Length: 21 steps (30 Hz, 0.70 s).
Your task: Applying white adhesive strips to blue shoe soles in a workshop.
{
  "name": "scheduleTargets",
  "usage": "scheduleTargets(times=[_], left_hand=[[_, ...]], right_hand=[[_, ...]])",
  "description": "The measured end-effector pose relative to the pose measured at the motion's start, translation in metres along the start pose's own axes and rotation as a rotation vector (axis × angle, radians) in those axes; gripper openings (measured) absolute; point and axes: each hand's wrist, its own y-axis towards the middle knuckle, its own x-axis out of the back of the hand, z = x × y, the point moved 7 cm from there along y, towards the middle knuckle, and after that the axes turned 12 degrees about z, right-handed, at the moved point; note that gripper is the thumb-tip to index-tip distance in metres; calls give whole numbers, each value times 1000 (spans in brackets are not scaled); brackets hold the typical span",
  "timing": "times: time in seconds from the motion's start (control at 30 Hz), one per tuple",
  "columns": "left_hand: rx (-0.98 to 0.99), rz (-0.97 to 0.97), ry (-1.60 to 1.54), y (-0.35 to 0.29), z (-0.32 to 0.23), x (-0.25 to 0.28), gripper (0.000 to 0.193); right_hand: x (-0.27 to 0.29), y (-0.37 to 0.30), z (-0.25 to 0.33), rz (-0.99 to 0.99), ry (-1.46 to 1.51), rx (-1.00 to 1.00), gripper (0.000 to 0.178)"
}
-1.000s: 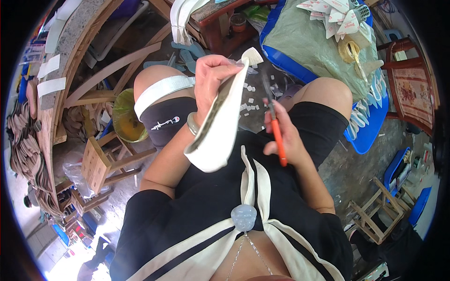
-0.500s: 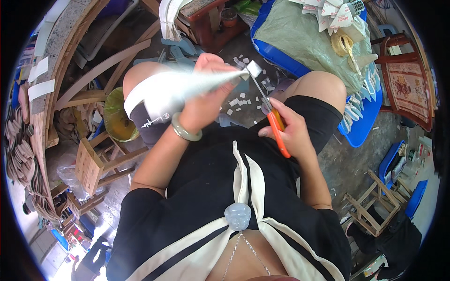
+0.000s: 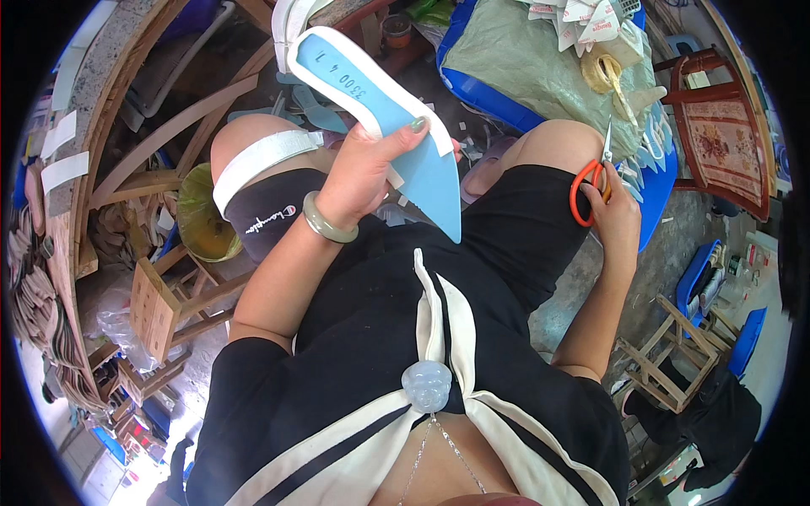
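Room: cluttered workshop, grey floor (image 3: 675, 221), bright glare at lower left.
Left-side bench (image 3: 108, 80): dull grey top, carrying loose white strips (image 3: 66, 171); stacked brown pieces (image 3: 42, 295) heaped beside it.
Near left leg: wooden stool (image 3: 156, 308) and yellowish-green bin (image 3: 202, 215), close together.
Left thigh: crossed by white band (image 3: 261, 164), just above dark shorts hem.
Upper right: blue tray (image 3: 481, 97) under greenish sheet (image 3: 523, 59), topped with pale pointed pieces (image 3: 582, 21) and yellow tape roll (image 3: 597, 78).
Far right: floral-backed chair (image 3: 721, 139); lower down, bare wooden frame (image 3: 671, 354) and person in black (image 3: 721, 422).
Left hand (image 3: 359, 173): closed in a pinch on light-blue sole-shaped sheet, thumb flat on upper face, fingers mostly hidden underneath.
Light-blue sole-shaped sheet (image 3: 429, 190): held up in mid-air over the lap, tilted, rounded end toward upper left, pointed end toward lower right; dark marks on upper face.
White edging (image 3: 384, 103): wrapped along border of rounded end, stopping just past thumb; pointed end bare.
Right hand (image 3: 614, 202): curled round handles of scissors, beside right knee, well apart from the sheet.
Scissors (image 3: 607, 153): orange handles, blades pointing up.
Left wrist: ringed by pale bangle (image 3: 325, 226).
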Motion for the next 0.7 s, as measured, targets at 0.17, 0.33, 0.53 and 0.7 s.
scheduleTargets(times=[0.17, 0.33, 0.53, 0.7], left_hand=[[-6, -115, 219, 3, -1, 1, 28], [-11, -49, 227, 6, 7, -5, 34], [-103, -20, -86, 13, -39, 11, 54], [36, -122, 240, 11, -53, 32, 44]], right_hand=[[37, -10, 56, -131, 216, 139, 23], [-60, 0, 172, 719, 1236, 451, 33], [-95, -24, 208, 439, 1361, 494, 33], [-80, -6, 222, 619, 1234, 615, 29]])
